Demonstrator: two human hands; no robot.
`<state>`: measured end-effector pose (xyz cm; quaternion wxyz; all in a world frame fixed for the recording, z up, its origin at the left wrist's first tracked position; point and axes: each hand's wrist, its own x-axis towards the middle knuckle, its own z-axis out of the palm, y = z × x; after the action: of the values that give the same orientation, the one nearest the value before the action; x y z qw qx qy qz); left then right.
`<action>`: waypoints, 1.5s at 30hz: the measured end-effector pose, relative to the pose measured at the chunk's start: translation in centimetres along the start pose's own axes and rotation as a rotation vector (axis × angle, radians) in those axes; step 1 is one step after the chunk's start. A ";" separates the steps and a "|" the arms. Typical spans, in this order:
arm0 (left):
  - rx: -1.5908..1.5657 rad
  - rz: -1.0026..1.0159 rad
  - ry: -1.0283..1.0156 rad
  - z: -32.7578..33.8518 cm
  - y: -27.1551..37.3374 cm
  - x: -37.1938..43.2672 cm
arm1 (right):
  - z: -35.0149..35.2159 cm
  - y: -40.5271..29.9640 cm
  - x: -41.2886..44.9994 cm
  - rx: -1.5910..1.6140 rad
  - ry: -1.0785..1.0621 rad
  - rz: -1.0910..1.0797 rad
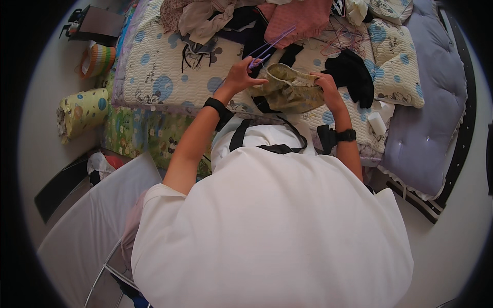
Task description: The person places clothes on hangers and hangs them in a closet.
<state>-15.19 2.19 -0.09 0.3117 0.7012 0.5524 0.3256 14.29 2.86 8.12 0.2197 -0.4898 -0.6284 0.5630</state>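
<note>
A purple clothes hanger (278, 39) is gripped in my left hand (243, 74), its long bars pointing up and to the right over the bed. My right hand (330, 86) pinches the waistband of an olive-yellow patterned garment (296, 98), perhaps shorts or a skirt. The elastic waist hangs open between my hands, at the bed's near side. My left thumb reaches towards the waistband's left end; I cannot tell whether it touches. Black straps of cloth (291, 55) lie behind the garment, and a folded black garment (352, 77) rests to the right of my right hand.
A pink knit garment (298, 23) and other clothes are heaped at the bed's far side. Pink hangers (346, 44) lie tangled beside them. A patterned pillow (396, 63) and white roll (377, 123) are on the right. A clothes rack (103, 267) stands at lower left.
</note>
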 end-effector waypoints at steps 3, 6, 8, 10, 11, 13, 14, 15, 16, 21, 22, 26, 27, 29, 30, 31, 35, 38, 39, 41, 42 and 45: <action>-0.136 0.098 0.002 3.1 0.0 1.2 | -1.3 -0.2 -1.1 0.307 0.018 0.089; -0.160 0.067 -0.003 6.0 -1.8 2.4 | -2.1 0.8 -1.8 0.349 0.351 -0.016; -0.105 -0.006 -0.056 5.7 0.1 3.6 | -6.1 6.5 -1.8 0.120 0.349 0.085; -0.097 0.033 -0.083 5.0 0.8 3.9 | -6.4 7.2 -2.1 -0.440 0.328 0.530; -0.088 0.067 -0.108 4.6 1.2 4.1 | -5.5 8.0 -2.5 -0.437 0.332 0.529; -0.175 0.129 -0.176 3.5 4.6 4.9 | -3.6 11.0 -3.1 -0.745 0.420 -0.045; -0.259 0.171 -0.228 2.9 6.2 4.7 | -2.0 9.1 -2.7 -0.720 0.385 -0.157; -0.254 0.168 -0.227 2.6 7.4 4.5 | -0.2 6.4 -2.0 -0.693 0.351 -0.266; -0.225 0.200 -0.232 2.6 8.6 4.5 | 1.0 5.0 -1.3 -0.691 0.356 -0.266; 0.020 0.276 -0.196 1.9 10.6 3.2 | 1.5 3.8 1.8 0.123 -0.118 0.037; 0.025 0.280 -0.199 1.6 10.5 3.0 | 1.7 5.5 2.6 0.127 -0.114 0.033; 0.241 0.571 -0.040 0.3 8.6 1.2 | 2.9 4.6 3.1 0.357 0.132 -0.185; 0.266 0.739 0.039 0.2 8.7 0.8 | 2.8 2.8 2.7 0.423 0.144 -0.069; 0.366 0.815 0.070 0.6 9.3 -0.6 | 2.6 2.7 2.8 0.497 0.191 0.278; 0.279 0.768 0.041 0.3 10.3 -1.0 | 2.8 2.2 2.6 0.574 0.243 0.300; 0.192 0.722 0.013 0.1 10.8 -1.2 | 2.8 1.9 2.6 0.650 0.297 0.322; 0.154 0.600 -0.241 0.6 9.1 -2.0 | 2.5 3.1 2.0 0.775 0.160 0.193; 0.158 0.519 -0.398 0.7 8.5 -2.7 | 1.9 3.0 1.2 1.057 0.141 0.134; 0.157 0.522 -0.399 0.9 7.9 -3.0 | 1.0 3.5 0.8 1.206 -0.036 0.078; 0.352 0.331 -0.645 1.3 6.2 -3.7 | 0.7 4.1 0.3 1.347 -0.214 0.018; 0.351 0.336 -0.650 1.4 5.8 -3.8 | 0.8 4.3 -0.1 1.442 -0.194 -0.006; 0.368 0.300 -0.682 1.6 5.4 -3.7 | 1.8 5.4 -0.3 1.620 -0.177 -0.089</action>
<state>-11.43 -2.63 2.86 0.2955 0.8857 0.3579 0.0123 14.91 1.09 2.75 0.4773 -0.1073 -0.0600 0.8701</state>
